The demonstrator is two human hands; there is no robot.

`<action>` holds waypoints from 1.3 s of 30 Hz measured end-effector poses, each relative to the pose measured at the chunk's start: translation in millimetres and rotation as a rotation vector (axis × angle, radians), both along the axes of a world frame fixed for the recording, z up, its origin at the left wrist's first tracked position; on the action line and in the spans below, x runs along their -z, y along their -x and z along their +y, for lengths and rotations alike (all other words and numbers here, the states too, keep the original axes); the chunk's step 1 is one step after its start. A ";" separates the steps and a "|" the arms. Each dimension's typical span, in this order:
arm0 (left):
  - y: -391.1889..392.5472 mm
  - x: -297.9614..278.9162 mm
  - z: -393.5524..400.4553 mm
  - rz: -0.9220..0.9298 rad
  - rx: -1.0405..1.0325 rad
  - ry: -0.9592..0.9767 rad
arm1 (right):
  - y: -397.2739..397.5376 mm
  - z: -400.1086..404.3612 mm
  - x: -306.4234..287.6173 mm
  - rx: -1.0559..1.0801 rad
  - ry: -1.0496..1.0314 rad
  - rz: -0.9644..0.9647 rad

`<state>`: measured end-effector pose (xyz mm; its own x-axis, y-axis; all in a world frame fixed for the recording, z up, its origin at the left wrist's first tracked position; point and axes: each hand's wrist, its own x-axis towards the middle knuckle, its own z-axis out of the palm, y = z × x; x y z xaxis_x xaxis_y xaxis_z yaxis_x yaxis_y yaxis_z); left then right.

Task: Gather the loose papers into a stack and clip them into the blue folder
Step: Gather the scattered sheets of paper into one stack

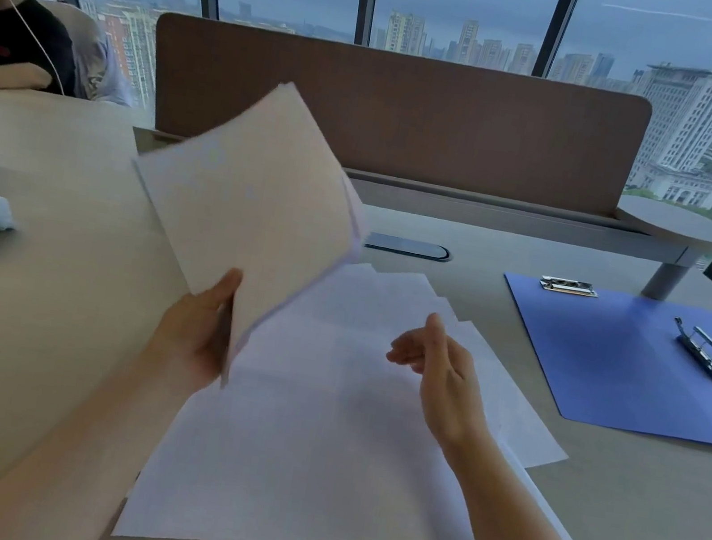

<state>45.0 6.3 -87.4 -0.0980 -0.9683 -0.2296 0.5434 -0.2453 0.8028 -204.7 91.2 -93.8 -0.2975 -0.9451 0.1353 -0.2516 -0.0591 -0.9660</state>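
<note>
Several gathered papers (252, 200) are pinched upright in the left hand (193, 332), the right hand (433, 363) is held open over loose sheets (322, 405) left of the blue folder (640, 364); slippage could be caused.

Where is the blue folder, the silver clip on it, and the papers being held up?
blue folder (612, 360), head view, bare inside surface.
silver clip (705, 353), head view, middle of its metal bar.
held papers (252, 200), head view, middle of top sheet.
</note>
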 end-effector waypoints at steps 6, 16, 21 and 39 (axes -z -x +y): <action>3.1 6.6 1.2 0.306 0.201 -0.104 | -6.3 -1.8 16.3 -0.235 -0.274 0.920; 7.6 14.1 1.9 0.309 0.181 -0.196 | -10.6 -38.8 -8.6 -0.255 -0.348 1.125; 7.7 16.1 -2.1 0.240 0.147 -0.160 | -13.4 -47.4 -16.0 -0.274 -0.379 1.125; 20.6 2.9 12.8 -0.331 -0.104 0.116 | 37.6 -9.7 -8.8 0.040 -0.228 -0.289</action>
